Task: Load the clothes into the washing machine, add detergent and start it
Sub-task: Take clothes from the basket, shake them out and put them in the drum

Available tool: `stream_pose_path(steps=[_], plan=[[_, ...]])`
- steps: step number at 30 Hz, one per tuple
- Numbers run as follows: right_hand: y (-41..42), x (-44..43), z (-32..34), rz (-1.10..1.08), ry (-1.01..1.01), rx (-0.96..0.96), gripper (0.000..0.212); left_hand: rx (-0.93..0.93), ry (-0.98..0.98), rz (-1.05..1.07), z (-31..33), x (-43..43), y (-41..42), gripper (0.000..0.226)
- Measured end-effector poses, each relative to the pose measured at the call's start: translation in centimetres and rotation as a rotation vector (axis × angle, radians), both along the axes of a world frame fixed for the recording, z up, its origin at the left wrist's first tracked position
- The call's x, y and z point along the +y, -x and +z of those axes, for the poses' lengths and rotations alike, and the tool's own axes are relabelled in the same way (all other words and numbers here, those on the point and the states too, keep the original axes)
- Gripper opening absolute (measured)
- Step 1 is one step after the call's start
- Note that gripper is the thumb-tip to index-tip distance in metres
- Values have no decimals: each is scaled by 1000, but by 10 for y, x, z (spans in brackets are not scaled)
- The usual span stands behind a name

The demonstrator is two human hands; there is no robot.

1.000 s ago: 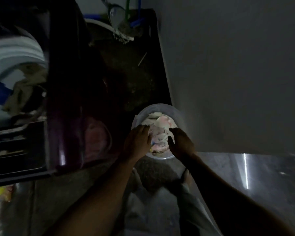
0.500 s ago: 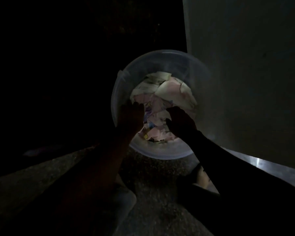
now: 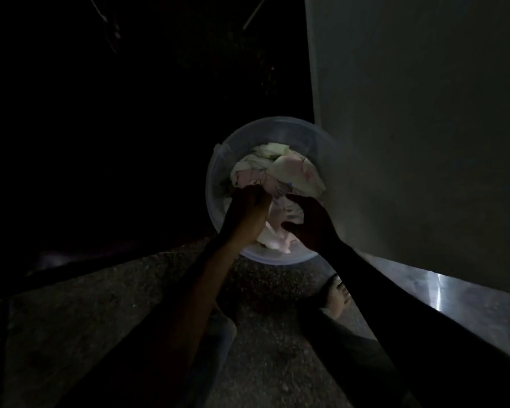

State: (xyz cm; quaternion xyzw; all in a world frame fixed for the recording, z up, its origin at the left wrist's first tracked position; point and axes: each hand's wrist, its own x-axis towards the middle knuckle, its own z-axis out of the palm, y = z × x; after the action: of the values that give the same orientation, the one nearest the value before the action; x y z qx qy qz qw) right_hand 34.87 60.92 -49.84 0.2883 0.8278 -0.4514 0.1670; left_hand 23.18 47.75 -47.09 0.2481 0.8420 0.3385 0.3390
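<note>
A round translucent plastic bucket (image 3: 215,178) stands on the floor in a very dark scene. Crumpled pale pink and white clothes (image 3: 283,172) fill it. Both my hands are inside the bucket, on the near side of the pile. My left hand (image 3: 245,213) has its fingers curled into the cloth at the left. My right hand (image 3: 309,222) has thumb and fingers curved round a fold of pink cloth between the two hands. The washing machine is not in view.
A large pale flat panel (image 3: 424,128) rises close on the right, touching the bucket's side, with a shiny metal strip (image 3: 454,298) below it. My bare foot (image 3: 337,295) stands on the speckled floor (image 3: 262,290). The left half is too dark to read.
The view closed in on the bucket and the washing machine left the frame. Both hands sank into the clothes and took hold; the pink cloth now bunches up between them.
</note>
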Motion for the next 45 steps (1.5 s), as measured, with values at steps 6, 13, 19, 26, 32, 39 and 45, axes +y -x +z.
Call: stream_pose_path(steps=[6, 13, 19, 26, 32, 39, 45], plan=[[-9, -9, 113, -40, 68, 78, 51, -194, -145, 369, 161, 24, -30, 24], [-3, -18, 251, -143, 14, 411, 29, -220, -360, 427, 321, 36, -24, 23], [6, -20, 339, -286, -36, 491, 17, -163, -405, 426, 398, 3, -19, 20], [59, -3, 487, -371, -88, 817, 33, 26, -141, 327, 420, -33, -5, 26], [111, -25, 595, -192, -26, 957, 40, 128, -215, 166, 429, -9, 6, 91], [101, 29, 596, -423, -42, 986, 30, 101, -602, 556, 483, -2, 27, 33], [52, -16, 553, -143, 281, 645, 42, -120, -804, 520, 552, 10, 31, 19]])
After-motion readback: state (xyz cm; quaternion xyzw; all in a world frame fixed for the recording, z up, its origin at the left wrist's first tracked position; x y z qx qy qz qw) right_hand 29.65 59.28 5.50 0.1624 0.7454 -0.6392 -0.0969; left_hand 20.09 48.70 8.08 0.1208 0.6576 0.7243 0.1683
